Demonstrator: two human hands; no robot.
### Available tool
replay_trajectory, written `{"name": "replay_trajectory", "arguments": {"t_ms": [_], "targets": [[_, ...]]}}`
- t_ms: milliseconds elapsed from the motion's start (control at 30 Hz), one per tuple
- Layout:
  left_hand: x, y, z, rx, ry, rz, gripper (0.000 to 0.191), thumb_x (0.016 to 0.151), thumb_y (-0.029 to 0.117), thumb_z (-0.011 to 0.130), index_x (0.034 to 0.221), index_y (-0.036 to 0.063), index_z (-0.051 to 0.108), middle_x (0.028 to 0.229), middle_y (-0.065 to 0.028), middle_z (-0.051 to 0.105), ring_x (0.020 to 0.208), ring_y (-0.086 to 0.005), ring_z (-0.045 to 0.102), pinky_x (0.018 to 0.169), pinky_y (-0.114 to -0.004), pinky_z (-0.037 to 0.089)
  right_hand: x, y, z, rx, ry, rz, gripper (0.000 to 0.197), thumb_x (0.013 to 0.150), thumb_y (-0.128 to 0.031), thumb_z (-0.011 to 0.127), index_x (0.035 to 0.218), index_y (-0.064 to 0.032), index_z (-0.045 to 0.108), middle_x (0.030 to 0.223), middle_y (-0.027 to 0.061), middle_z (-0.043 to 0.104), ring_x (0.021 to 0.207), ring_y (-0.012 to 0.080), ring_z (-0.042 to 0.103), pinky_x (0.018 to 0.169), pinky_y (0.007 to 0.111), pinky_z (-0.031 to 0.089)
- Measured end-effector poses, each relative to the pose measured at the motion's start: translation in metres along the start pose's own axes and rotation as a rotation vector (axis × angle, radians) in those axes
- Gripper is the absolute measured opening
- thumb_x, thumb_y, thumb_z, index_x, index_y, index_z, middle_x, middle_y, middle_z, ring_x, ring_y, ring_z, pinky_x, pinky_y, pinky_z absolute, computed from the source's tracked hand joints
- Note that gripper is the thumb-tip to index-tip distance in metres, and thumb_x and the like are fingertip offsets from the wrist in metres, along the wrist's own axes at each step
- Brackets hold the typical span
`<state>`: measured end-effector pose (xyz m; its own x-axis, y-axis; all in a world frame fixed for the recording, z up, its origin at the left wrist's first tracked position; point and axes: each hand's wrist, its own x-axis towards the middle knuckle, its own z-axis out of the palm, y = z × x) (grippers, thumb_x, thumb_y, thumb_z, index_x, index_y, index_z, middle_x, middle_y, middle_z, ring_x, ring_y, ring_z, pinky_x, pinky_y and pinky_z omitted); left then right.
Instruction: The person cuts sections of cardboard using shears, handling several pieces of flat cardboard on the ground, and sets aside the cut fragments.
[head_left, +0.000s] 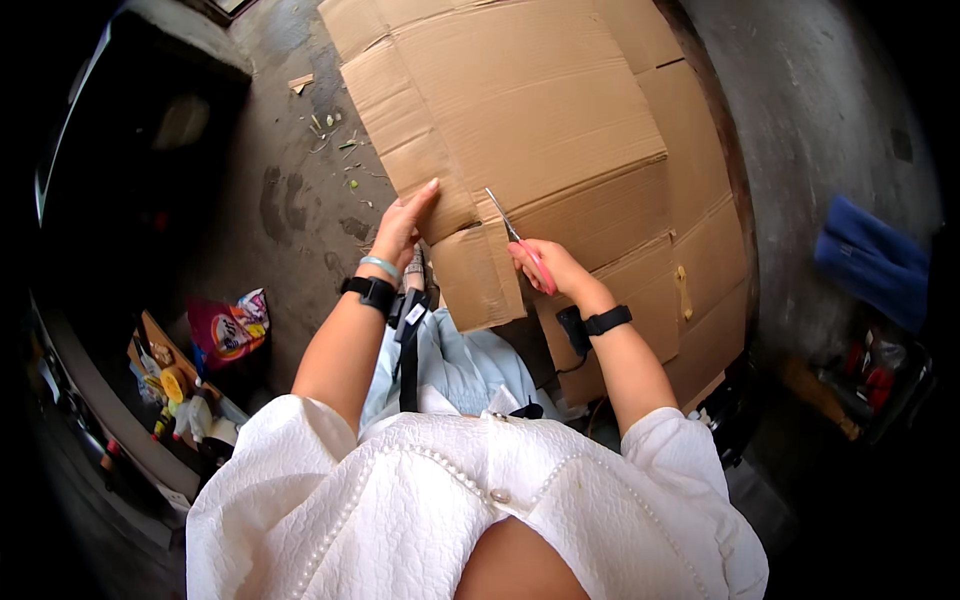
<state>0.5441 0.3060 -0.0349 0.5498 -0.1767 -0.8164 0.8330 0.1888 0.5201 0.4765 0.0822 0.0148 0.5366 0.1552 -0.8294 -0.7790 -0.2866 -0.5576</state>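
A large sheet of corrugated cardboard (525, 97) lies in front of me on top of other flattened cardboard. With its thumb on top, my left hand (409, 225) grips the sheet's left edge; the other fingers are mostly hidden beneath. Pink-handled scissors (536, 262) are in my right hand (551, 266), their blades pointing up and left along a cut in the sheet. Left of the blades, a cardboard flap (476, 274) hangs towards my lap, still joined to the sheet at its upper part.
More flattened cardboard (705, 150) covers the surface at the right, with a small yellow object (683, 292) on it. Scraps (300, 82) litter the concrete floor (300, 202). A colourful plastic bag (229, 330) and a box of bottles (191, 405) stand at left. Blue cloth (870, 262) is at far right.
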Motion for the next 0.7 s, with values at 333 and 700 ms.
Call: {"name": "replay_trajectory", "arguments": {"t_ms": [333,700], "targets": [[0.008,0.006,0.011,-0.039,0.017,0.123,0.047,0.064,0.026,0.073,0.095,-0.0054,0.058,0.093,-0.0112,0.059,0.084,-0.0183,0.056,0.077,-0.028,0.041,0.015,0.011,0.002,0.008,-0.065,-0.015,0.042,0.082,-0.046,0.048,0.069,-0.0068,0.05,0.051,-0.0024,0.042,0.041,0.007,0.041,0.038,0.02,0.033],[0.017,-0.001,0.011,-0.039,-0.027,0.056,0.042,0.066,0.026,0.072,0.091,-0.0062,0.059,0.088,-0.0099,0.061,0.078,-0.0159,0.057,0.071,-0.025,0.043,0.03,0.012,0.005,-0.038,0.012,-0.108,0.045,0.082,-0.045,0.05,0.058,-0.0077,0.044,0.047,-0.002,0.04,0.041,0.0079,0.038,0.039,0.023,0.031]]}}
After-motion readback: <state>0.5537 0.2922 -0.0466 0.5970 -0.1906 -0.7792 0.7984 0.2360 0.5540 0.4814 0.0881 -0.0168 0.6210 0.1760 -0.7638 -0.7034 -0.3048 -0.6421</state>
